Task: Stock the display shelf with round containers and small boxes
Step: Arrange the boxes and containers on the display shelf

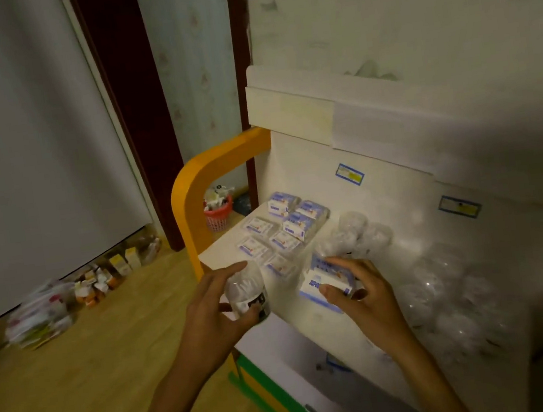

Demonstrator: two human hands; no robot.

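At the display shelf, the left hand clasps a round container at its front edge, where a loose grip could drop it; the right hand clamps a small box. Clear containers beyond blur together, apparently crowded.
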